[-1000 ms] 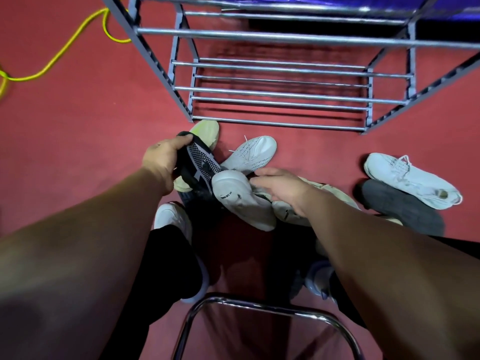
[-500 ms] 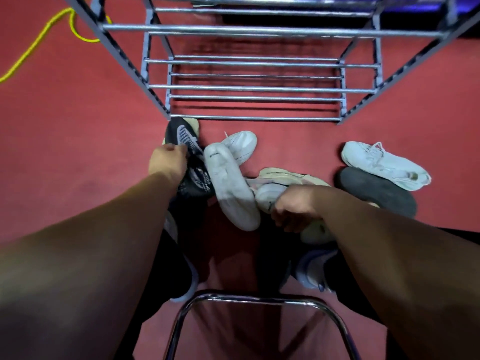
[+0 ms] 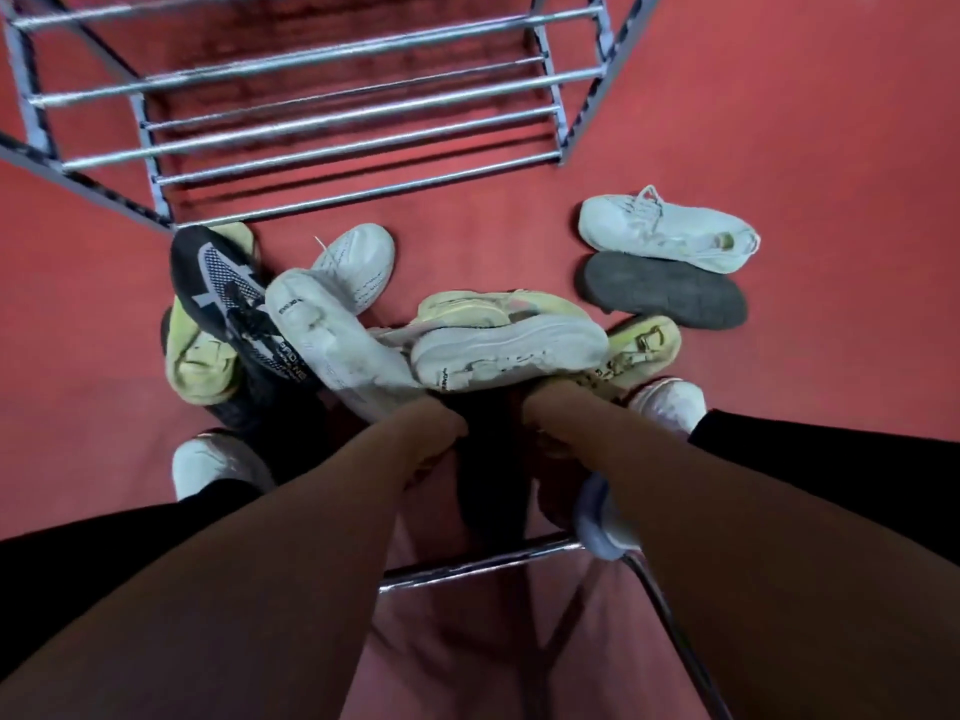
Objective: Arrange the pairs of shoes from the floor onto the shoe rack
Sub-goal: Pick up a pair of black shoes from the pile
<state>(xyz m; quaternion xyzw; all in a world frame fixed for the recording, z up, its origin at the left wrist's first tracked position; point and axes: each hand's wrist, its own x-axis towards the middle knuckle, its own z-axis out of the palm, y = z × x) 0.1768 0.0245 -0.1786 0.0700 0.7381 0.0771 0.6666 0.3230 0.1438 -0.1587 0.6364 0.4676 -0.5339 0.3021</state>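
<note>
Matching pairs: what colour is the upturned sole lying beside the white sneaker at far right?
The upturned sole is dark grey, plain; head view shows it best.

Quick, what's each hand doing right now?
Left hand: grips the tilted white shoe at its heel end.
Right hand: holds the chunky-soled white shoe; fingers hidden beneath it.

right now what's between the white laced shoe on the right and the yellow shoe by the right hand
A dark grey shoe, apparently sole up, lies between the white laced shoe and that yellow shoe; the head view shows it.
</note>
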